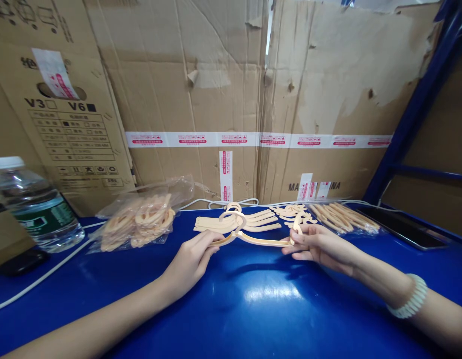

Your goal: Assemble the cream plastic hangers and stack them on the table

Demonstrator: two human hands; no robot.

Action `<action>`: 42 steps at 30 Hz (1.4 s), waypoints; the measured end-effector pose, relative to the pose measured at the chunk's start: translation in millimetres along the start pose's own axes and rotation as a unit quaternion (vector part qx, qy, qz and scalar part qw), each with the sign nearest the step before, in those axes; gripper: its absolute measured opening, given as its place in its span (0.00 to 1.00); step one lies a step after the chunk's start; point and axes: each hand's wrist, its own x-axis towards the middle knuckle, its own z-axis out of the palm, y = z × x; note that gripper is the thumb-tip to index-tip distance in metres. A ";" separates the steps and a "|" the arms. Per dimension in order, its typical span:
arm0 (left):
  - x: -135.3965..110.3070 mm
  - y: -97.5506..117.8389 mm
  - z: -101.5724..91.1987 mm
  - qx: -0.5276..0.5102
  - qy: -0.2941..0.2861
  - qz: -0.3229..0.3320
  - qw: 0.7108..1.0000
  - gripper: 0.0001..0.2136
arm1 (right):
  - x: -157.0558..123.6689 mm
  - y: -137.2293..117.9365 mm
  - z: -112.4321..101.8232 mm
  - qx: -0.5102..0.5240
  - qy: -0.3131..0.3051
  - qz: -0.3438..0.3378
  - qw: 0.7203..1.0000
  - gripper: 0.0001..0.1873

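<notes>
Above the blue tabletop (253,309) I hold a cream plastic hanger (253,240) between both hands. My left hand (191,262) pinches its left arm end, fingers closed on it. My right hand (318,245) grips the right end, where a small cream piece (297,224) stands up from the fingers. The hanger's hook curls up near the middle. Just behind lies a stack of cream hanger arms (238,223).
A clear bag of cream hook parts (141,222) lies at left, a water bottle (36,204) and a dark phone (19,262) further left. More cream parts (343,216) sit at right by a dark tablet (402,227). Cardboard boxes (216,99) wall the back. A white cable (40,279) crosses the table.
</notes>
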 end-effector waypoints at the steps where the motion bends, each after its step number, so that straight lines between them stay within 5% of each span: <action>1: 0.2 0.1 0.1 0.000 0.000 0.000 1.000 0.09 | 0.2 0.0 -0.2 0.006 0.002 0.002 1.000 0.09; 8: 0.8 0.4 0.2 -0.001 0.002 0.005 1.000 0.09 | 1.1 1.6 -1.7 0.002 0.003 -0.014 1.000 0.12; 16: -0.1 -1.4 0.4 -0.005 -0.004 0.005 1.000 0.10 | 4.7 13.1 5.1 -0.033 0.060 -0.107 0.992 0.21; 42: 0.6 4.3 -1.1 -0.003 0.002 0.006 1.000 0.11 | 2.2 10.3 16.8 -0.044 0.108 -0.168 0.979 0.27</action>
